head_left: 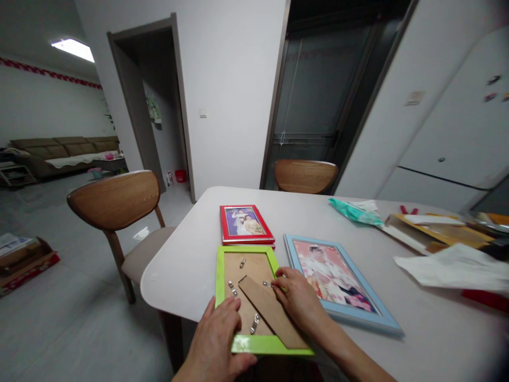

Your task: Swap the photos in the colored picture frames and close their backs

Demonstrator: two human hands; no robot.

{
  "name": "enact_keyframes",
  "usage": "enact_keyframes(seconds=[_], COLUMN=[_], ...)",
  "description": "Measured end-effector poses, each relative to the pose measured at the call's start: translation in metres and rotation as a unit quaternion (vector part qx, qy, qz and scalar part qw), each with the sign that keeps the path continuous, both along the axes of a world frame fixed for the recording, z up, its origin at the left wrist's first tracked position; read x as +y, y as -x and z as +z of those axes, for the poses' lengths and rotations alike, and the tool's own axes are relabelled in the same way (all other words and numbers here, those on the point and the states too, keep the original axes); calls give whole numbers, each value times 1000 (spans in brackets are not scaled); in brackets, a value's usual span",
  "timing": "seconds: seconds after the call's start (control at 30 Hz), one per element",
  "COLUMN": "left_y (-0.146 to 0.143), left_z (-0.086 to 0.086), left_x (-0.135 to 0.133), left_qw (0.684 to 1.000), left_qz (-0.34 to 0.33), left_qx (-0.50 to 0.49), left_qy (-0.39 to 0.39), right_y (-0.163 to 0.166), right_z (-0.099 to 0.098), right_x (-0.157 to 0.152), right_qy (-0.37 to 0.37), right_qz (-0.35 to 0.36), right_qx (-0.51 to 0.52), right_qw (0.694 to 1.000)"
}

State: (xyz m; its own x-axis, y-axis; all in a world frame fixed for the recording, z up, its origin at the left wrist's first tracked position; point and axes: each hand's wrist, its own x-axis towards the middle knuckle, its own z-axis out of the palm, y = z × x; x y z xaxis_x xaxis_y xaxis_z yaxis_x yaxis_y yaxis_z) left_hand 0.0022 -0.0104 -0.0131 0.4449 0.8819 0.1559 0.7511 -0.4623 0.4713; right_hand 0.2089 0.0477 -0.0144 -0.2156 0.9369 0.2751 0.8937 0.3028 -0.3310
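Note:
A green picture frame [221, 273] lies face down near the table's front edge, its brown backing board [234, 265] showing. Several small metal turn clips [255, 323] sit around the board, and a brown easel leg [264, 310] slants across it. My left hand [218, 331] grips the frame's lower left corner, fingers over the side and thumb at the bottom edge. At the right side of the board, my right hand [296, 294] has its fingers closed at another metal clip [267, 284]. A blue picture frame [345, 254] with a photo lies right of that hand.
Beyond the green frame lie stacked red picture frames [247, 223]. A teal plastic packet [353, 211], a white sheet [453, 268] and an open yellow-brown package [445, 233] occupy the table's right side. Wooden chairs [115, 200] stand at the left and far sides.

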Motion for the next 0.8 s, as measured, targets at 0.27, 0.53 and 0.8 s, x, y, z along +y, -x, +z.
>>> enact_keyframes(seconds=[0.27,0.53,0.8], left_y=[0,0,2], left_z=[7,5,-2], left_x=[0,-1,-2], left_qw=[1000,1000,1000], left_qz=[0,11,10], left_qx=[15,-1,-18], left_qy=[12,18,13], right_y=[3,0,-6], right_z=[6,2,11], right_x=[3,2,-1], right_qy=[23,31,38], right_qz=[-36,-14,25], right_qx=[27,50,41], right_qw=[999,998,998])
